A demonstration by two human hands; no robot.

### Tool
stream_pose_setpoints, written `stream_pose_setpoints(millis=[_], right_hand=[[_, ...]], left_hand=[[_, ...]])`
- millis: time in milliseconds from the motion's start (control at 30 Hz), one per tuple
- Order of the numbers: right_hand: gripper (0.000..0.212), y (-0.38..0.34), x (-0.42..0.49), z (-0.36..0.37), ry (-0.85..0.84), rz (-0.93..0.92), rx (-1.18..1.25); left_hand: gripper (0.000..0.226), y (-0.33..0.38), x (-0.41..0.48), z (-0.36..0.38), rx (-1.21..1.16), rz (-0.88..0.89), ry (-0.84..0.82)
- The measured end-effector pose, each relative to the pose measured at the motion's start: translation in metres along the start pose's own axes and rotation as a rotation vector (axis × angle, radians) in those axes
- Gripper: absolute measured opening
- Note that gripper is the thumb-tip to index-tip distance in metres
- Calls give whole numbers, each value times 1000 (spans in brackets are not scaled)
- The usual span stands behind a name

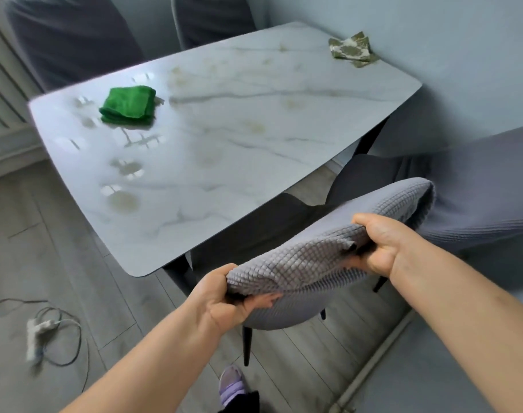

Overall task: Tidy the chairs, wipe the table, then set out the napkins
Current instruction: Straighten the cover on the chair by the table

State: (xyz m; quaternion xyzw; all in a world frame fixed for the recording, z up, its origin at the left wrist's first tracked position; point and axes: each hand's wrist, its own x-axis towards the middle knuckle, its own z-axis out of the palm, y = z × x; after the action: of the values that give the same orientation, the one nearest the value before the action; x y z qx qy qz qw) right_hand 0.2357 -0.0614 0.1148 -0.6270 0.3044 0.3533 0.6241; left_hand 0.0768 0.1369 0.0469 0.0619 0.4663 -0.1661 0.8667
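A grey chair (322, 257) with a waffle-textured cover stands at the near side of the white marble table (224, 150), its seat partly under the tabletop. My left hand (224, 296) grips the left end of the backrest's top edge. My right hand (379, 242) grips the same edge further right. A folded green cloth (127, 105) lies on the table's far left part. Patterned olive-and-white napkins (352, 49) lie in a small pile at the far right corner. Yellowish stains mark the tabletop.
Two dark chairs (75, 40) stand at the table's far side. Another grey chair (477, 189) sits to the right, by the wall. A white power strip with cables (39, 332) lies on the wooden floor at left. A foot in a purple slipper (231, 383) shows below.
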Motion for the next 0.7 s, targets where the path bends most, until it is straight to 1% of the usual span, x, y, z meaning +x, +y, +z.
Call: stream_pose_setpoints(millis=[100,200,333,433,567,700], right_hand=[[16,-10,6,11,-16,-17,4],[18,-18,13,18,-55,-45,8],[17,-30,29,26,-98,-69,-26],[7,-34,41,33,-142,-73,-44],[12,-31,65,46,-164,-79,-69],[15,-30,87,41,-163,-84,-66]], left_hand=[[38,9,-5,6,-23,18,-26],[41,14,-3,8,-26,73,-57],[31,19,10,15,-63,148,-38],[26,23,16,19,-81,208,-13],[19,26,27,18,-111,295,19],[20,22,43,20,-177,323,73]])
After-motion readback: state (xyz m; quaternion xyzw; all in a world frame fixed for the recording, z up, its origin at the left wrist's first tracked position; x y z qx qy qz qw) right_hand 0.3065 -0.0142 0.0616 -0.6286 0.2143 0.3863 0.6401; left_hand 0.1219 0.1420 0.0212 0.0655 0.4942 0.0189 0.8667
